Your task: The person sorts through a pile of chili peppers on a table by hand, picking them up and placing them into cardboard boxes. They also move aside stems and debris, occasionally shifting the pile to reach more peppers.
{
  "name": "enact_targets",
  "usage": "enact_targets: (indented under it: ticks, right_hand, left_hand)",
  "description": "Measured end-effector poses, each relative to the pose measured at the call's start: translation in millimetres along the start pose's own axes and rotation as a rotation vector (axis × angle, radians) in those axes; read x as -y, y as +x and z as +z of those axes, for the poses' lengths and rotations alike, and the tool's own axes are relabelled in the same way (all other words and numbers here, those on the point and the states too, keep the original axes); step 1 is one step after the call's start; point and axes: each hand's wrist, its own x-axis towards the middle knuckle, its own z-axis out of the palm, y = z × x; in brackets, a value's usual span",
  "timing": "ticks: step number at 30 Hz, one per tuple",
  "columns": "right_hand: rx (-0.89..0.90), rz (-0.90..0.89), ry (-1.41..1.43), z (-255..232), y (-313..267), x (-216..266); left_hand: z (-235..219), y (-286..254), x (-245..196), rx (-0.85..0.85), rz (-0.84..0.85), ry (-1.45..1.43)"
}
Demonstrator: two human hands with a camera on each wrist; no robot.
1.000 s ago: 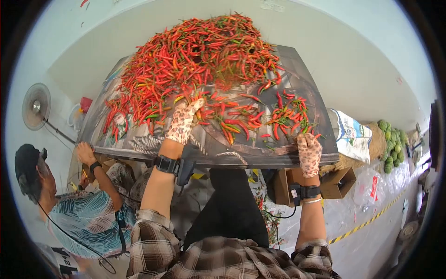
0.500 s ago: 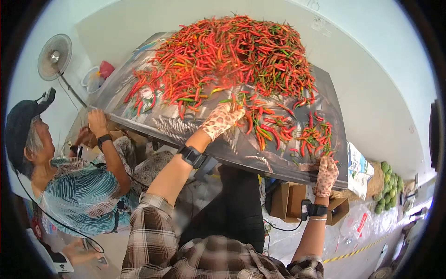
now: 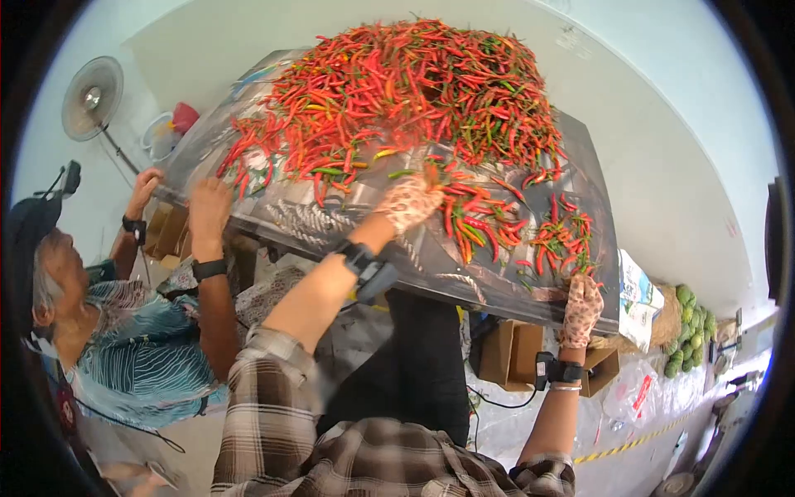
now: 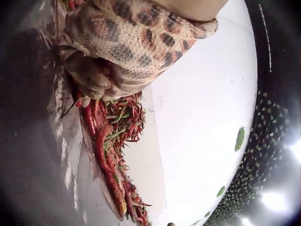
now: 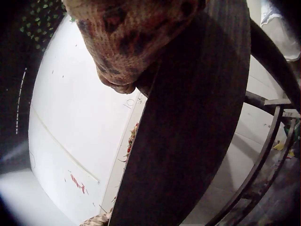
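Observation:
My left hand point(image 3: 411, 205), in a leopard-print glove, is over the table's front half. Its curled fingers pinch a red chili pepper point(image 3: 431, 174), blurred in the head view. More red chilies point(image 4: 101, 150) lie just past the fingertips in the left wrist view. My right hand point(image 3: 583, 311), gloved alike, rests with curled fingers at the table's front right edge, beside a small group of chilies point(image 3: 563, 240); its palm is hidden. The right wrist view has that hand point(image 5: 131, 42) against the table's dark edge point(image 5: 183, 117). A large chili heap point(image 3: 414, 83) covers the back.
Another person point(image 3: 149, 331) sits at the left, both hands near the table's corner. A fan point(image 3: 93, 98) stands behind. Cardboard boxes point(image 3: 507, 356) sit beneath the table point(image 3: 530, 308). At the right are a white sack point(image 3: 638, 298) and a pile of green round produce point(image 3: 689, 331).
The head view has turned left, shifting the table rightward in it. My left hand stays near the loose chilies; my right stays at the edge. The other person's hands have risen and spread apart.

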Motion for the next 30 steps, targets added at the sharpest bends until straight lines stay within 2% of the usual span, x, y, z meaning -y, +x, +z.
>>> enact_targets:
  ticks: [2,4,6,7,9,10,12,14,15,16,17,20,21,22,24,26,28,30]
  right_hand:
    - [-0.041,-0.106,-0.069,-2.1,1.0,0.6]
    - [-0.014,-0.099,-0.041,5.0,-3.8,-8.5]
    - [0.005,0.067,0.085,6.9,-4.1,-9.7]
    - [-0.023,-0.137,-0.116,5.5,-2.3,-12.1]
    - [-0.026,-0.124,-0.043,2.6,-1.1,-9.0]
    - [-0.029,-0.094,0.015,3.3,-2.1,-9.2]
    - [-0.039,-0.173,-0.071,8.8,-3.1,-14.6]
    - [0.005,0.069,0.132,7.9,-4.2,-11.6]
    - [-0.01,-0.118,-0.081,5.5,-4.3,-14.3]
    - [-0.009,-0.12,-0.077,6.2,-4.7,-15.0]
    - [-0.002,-0.112,-0.041,6.7,-4.3,-15.3]
    - [0.037,-0.141,-0.007,7.4,-3.2,-19.6]
    - [0.081,-0.006,0.079,6.4,-1.4,-16.3]
    - [0.121,0.138,0.157,2.9,-0.5,-11.4]
    - [0.054,0.42,0.318,-18.0,15.6,29.0]
    - [0.071,0.421,0.466,-22.0,16.6,24.9]
    - [0.004,0.536,0.572,-22.3,13.2,26.4]
    - [-0.022,0.205,0.284,-0.8,-7.1,9.4]
  left_hand:
    - [16.6,14.2,-10.4,0.065,0.019,-0.008]
    - [37.1,25.0,-21.8,0.056,0.067,-0.128]
    - [34.2,15.8,-52.8,0.011,0.067,-0.174]
    - [32.3,15.8,-62.2,0.104,0.018,-0.166]
    - [37.7,16.5,-75.3,0.059,0.005,-0.236]
    - [36.5,9.6,-76.9,0.005,0.016,-0.271]
    - [34.4,-5.6,-75.7,-0.077,0.085,-0.37]
    - [31.1,-13.5,-73.5,-0.049,0.025,-0.463]
    - [29.5,-18.5,-71.5,-0.067,0.005,-0.53]
    - [27.8,-23.9,-69.5,-0.088,-0.013,-0.597]
    - [27.7,-33.2,-68.1,-0.159,0.042,-0.726]
    - [21.2,-51.9,-66.3,-0.101,-0.065,-0.802]
    - [18.9,-58.4,-68.5,-0.057,-0.088,-1.068]
    - [30.9,-55.6,-60.0,-0.025,-0.086,-1.131]
    - [36.3,-62.4,-50.5,-0.309,0.247,-0.574]
    - [31.8,-62.2,-38.8,-0.07,0.07,-0.642]
    - [9.3,-78.0,-55.1,0.01,-0.159,-1.303]
    - [1.9,-79.8,-56.7,0.08,-0.293,-1.454]
